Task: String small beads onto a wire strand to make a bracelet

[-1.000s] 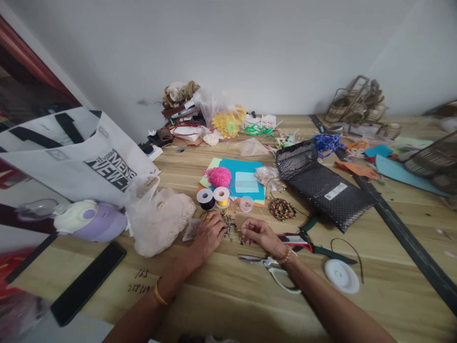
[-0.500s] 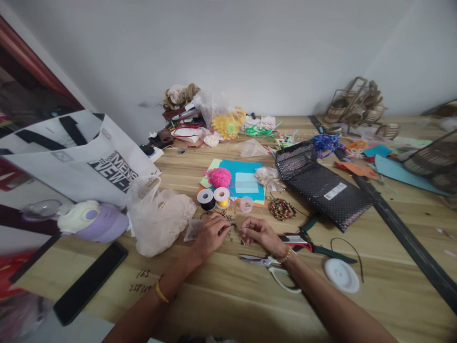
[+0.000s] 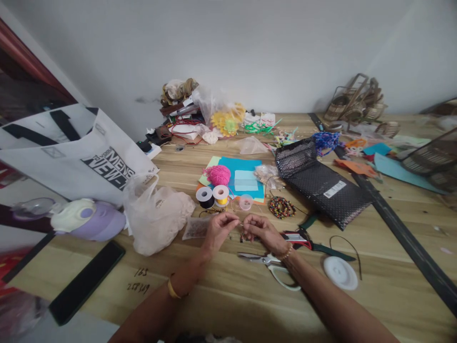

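My left hand (image 3: 222,230) is closed in a pinch, its fingertips almost meeting those of my right hand (image 3: 263,232). What the left pinch holds is too small to name. The right thumb and fingers are also pressed together, with a thin pale sliver at their tips that I cannot identify. Small dark beads lie on the table below, partly hidden by the hands. A clear packet (image 3: 194,228) is beside my left hand. Under my right wrist are scissors (image 3: 266,259) with white handles and a red-and-black cutter (image 3: 297,238). A beaded string (image 3: 282,207) lies coiled beyond.
Behind the hands are a black spool (image 3: 206,198), a yellow spool (image 3: 222,196), pink yarn (image 3: 218,176) and a small pink dish (image 3: 245,202). A plastic bag (image 3: 157,221) and phone (image 3: 87,282) lie left; a black bubble mailer (image 3: 323,188) and white reel (image 3: 340,273) lie right.
My left hand has moved from above the beads to meet my right hand's fingertips. The clear packet shows more now. My right hand has hardly moved.
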The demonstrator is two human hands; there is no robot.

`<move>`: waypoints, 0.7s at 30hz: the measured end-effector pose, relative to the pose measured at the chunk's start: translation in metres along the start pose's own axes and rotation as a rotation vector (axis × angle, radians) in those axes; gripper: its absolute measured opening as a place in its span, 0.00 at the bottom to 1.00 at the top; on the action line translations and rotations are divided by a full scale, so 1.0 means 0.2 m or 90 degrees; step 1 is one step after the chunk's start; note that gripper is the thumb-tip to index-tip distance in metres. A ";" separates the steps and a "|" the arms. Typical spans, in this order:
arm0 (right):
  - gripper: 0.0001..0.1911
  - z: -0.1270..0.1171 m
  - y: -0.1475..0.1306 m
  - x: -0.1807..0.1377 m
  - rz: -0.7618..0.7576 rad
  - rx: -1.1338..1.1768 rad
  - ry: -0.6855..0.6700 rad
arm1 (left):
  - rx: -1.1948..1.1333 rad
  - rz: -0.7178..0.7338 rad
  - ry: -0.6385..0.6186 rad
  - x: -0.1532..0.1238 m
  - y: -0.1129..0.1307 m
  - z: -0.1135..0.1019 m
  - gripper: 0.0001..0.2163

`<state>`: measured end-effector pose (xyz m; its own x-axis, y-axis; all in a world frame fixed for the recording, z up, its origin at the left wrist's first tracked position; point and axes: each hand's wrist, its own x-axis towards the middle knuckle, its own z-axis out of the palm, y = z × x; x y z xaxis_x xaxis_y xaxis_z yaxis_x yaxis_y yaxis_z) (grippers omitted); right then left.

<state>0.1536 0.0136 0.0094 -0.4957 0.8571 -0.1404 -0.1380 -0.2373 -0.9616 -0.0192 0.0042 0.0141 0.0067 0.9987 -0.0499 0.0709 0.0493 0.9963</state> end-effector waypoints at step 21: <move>0.19 0.01 0.00 0.01 -0.018 0.003 0.009 | -0.104 -0.084 -0.048 -0.02 -0.02 -0.02 0.08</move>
<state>0.1513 0.0140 0.0091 -0.4790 0.8701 -0.1165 -0.1562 -0.2150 -0.9640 -0.0228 -0.0004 0.0105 0.0826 0.9801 -0.1803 -0.0864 0.1873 0.9785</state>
